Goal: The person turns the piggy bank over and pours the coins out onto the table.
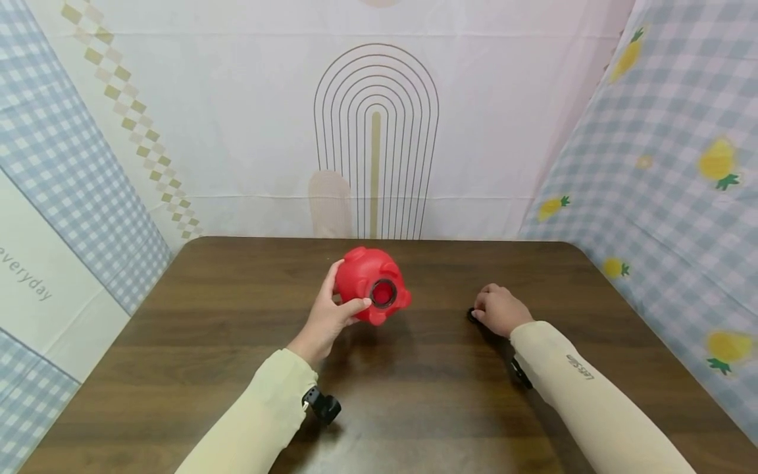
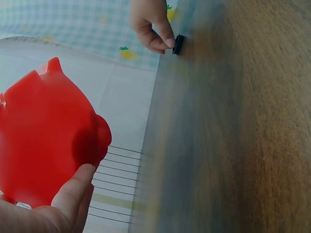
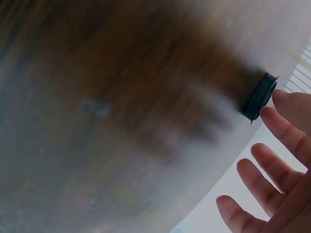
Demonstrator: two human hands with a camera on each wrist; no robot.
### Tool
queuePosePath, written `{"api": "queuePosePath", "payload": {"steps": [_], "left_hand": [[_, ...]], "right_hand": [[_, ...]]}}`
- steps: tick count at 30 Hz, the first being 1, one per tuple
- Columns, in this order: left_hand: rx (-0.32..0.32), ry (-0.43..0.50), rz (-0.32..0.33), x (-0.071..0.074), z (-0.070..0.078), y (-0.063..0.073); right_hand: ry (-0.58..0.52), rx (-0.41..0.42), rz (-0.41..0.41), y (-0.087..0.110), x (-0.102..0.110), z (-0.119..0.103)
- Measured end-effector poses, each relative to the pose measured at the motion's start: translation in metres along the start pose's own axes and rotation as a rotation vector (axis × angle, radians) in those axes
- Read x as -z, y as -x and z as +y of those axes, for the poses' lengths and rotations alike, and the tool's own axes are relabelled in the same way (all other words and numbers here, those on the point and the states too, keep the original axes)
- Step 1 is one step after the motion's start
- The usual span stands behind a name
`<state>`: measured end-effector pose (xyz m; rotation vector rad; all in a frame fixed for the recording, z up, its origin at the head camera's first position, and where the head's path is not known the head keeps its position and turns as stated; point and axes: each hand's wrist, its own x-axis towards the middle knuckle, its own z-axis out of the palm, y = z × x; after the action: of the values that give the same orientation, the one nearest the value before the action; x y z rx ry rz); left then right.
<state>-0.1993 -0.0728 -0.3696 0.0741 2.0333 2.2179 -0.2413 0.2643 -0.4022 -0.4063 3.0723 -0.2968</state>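
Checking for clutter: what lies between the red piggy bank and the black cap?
The head view shows only bare tabletop between piggy bank and cap.

Red pig-shaped vessel [image 1: 360, 273]: smooth plastic, soft gloss; black cap [image 3: 260, 97]: plastic-looking; worktop [image 1: 426, 401]: dark wood grain, reflective sheen; wall hanging [image 1: 237, 118]: matt cloth, faint fold lines; sleeves [image 1: 598, 401]: matt cloth.

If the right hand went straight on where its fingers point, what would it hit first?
The black cap, which the right hand seems to be pinching. Past that, probably the tabletop, though any gap beneath the cap is hard to judge.
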Motion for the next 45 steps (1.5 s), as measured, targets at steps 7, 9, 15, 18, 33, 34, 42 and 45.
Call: {"api": "queuePosePath", "payload": {"steps": [7,9,15,18,33,34,42,45], "left_hand": [[0.001,0.004,-0.004,-0.001,-0.003,0.000],[0.000,0.006,-0.006,-0.001,-0.003,0.000],[-0.025,0.002,-0.016,-0.001,0.000,0.000],[-0.028,-0.011,-0.019,0.000,0.000,0.000],[-0.070,-0.073,-0.004,-0.001,-0.003,0.001],[-0.074,-0.080,-0.006,-0.001,-0.003,0.001],[-0.115,-0.132,-0.020,-0.002,-0.008,0.002],[-0.130,-0.153,-0.027,-0.002,-0.009,0.002]], "right_hand": [[-0.070,-0.007,0.034,0.001,0.002,-0.004],[-0.089,-0.001,0.053,0.000,0.003,-0.008],[-0.241,0.003,0.066,-0.004,0.011,-0.023],[-0.317,0.003,0.041,-0.006,0.014,-0.033],[-0.458,0.020,0.048,-0.015,0.016,-0.067],[-0.460,0.022,0.050,-0.015,0.016,-0.069],[-0.528,0.011,0.051,-0.015,0.016,-0.080],[-0.575,0.017,0.051,-0.014,0.016,-0.084]]}}
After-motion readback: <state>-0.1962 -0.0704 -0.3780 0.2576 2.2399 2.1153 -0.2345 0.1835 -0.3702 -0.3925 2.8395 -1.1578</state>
